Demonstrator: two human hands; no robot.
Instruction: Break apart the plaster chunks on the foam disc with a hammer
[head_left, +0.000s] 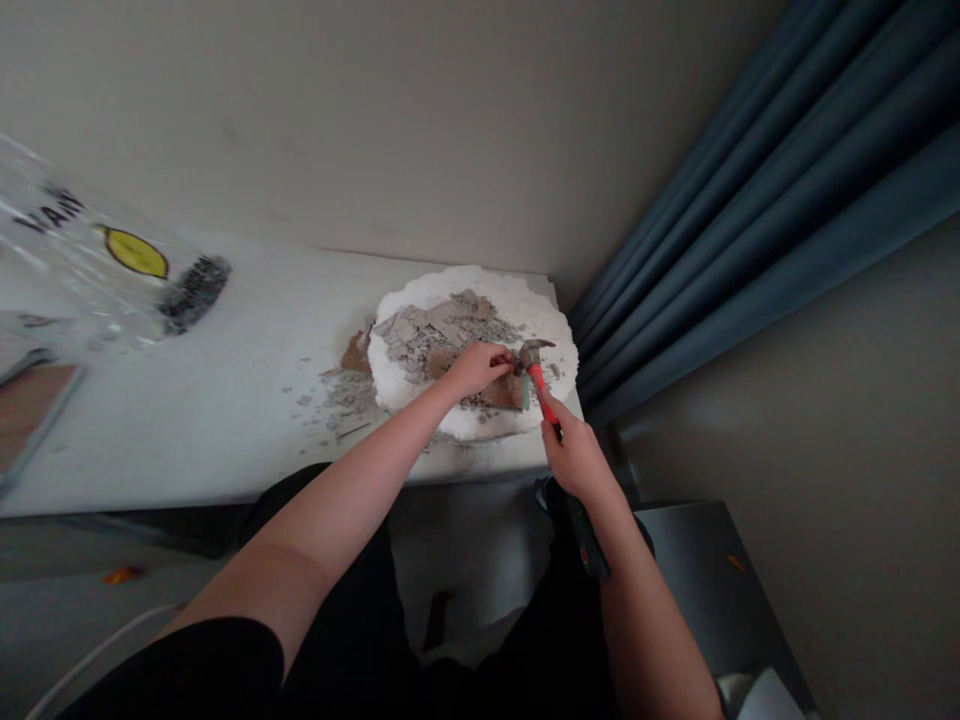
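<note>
My right hand (574,447) grips a claw hammer (536,372) by its red and black handle. The metal head lies just beside the fingertips of my left hand (481,368). That hand is closed in a pinch; what sits between its fingers is too small and dark to make out. Under both hands is a white, rough-edged round mat (547,300) on the table. Grey-brown rubble (450,325) is heaped on it. A brown broken piece (501,394) with a greenish end lies below my left hand.
A clear plastic bag (135,250) with a lemon print stands at the left of the white table (255,400). A brown board (34,410) with a metal tool lies at the left edge. Crumbs (341,395) lie beside the mat. Blue curtains (720,230) hang at the right.
</note>
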